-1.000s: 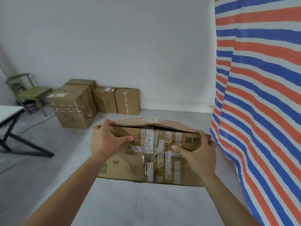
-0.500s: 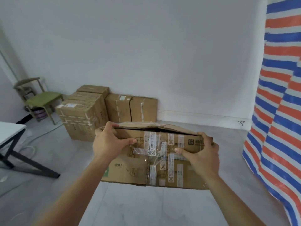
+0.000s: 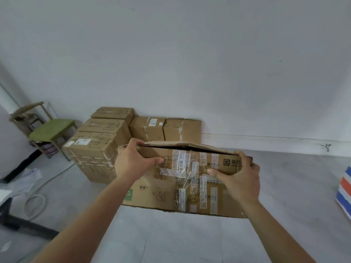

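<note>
I carry a brown cardboard box in front of me, above the grey floor. Its near face has strips of printed tape and crinkled clear tape, and its top flaps gape slightly. My left hand grips the box's upper left corner, fingers over the top edge and thumb on the near face. At the upper right corner my right hand holds it the same way, thumb pointing left across the tape.
Several taped cardboard boxes are stacked against the white wall ahead left. A green-seated chair stands in the left corner. A black table leg and a white cable lie at lower left. A striped tarp edges the right.
The view has swung left: the striped tarp slid almost out at the right and the stacked boxes came closer to centre. Both hands keep the same grip on the box.
</note>
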`<state>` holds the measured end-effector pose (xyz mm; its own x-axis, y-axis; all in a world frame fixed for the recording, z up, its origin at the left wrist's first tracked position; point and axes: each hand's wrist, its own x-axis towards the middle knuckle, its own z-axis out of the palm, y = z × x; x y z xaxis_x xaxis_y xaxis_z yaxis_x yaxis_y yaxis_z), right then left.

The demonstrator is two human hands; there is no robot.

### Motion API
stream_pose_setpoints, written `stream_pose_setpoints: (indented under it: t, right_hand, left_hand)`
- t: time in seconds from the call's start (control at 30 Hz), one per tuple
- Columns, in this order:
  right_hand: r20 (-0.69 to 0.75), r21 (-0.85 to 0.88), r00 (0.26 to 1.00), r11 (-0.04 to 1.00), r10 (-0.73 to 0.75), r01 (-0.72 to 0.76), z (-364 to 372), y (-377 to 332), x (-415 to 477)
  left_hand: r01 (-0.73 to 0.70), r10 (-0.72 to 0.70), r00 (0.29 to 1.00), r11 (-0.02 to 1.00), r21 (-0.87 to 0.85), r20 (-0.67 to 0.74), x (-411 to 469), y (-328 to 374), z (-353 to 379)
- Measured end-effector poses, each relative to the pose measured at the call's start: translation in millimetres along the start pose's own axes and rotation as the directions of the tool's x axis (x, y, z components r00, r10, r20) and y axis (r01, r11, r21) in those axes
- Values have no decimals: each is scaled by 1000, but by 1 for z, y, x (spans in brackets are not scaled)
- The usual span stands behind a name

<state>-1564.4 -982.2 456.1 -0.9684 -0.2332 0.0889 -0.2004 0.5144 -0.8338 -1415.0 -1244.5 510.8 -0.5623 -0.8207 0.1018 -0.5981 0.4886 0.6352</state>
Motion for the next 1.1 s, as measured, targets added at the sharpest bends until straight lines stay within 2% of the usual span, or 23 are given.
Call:
stream_pose_setpoints:
  t: [0.33, 0.6, 0.87, 1.1]
  right_hand:
    - [126, -59, 991, 997, -39, 47, 178, -112, 153]
    - [74, -110, 995, 992, 64, -56, 331, -170, 249]
    - [42, -166, 981, 970, 188, -179, 427, -178, 350]
    - [189, -232, 927, 931, 325, -280, 530, -142, 467]
  left_hand:
    - [120, -120, 992, 993, 1, -23, 228, -72, -19]
    - [67, -69, 994, 997, 35, 82, 433, -138, -4]
    - [31, -46, 970, 997, 65, 240, 595, -152, 46]
    - [124, -170, 930, 980, 159, 325, 714, -187, 130]
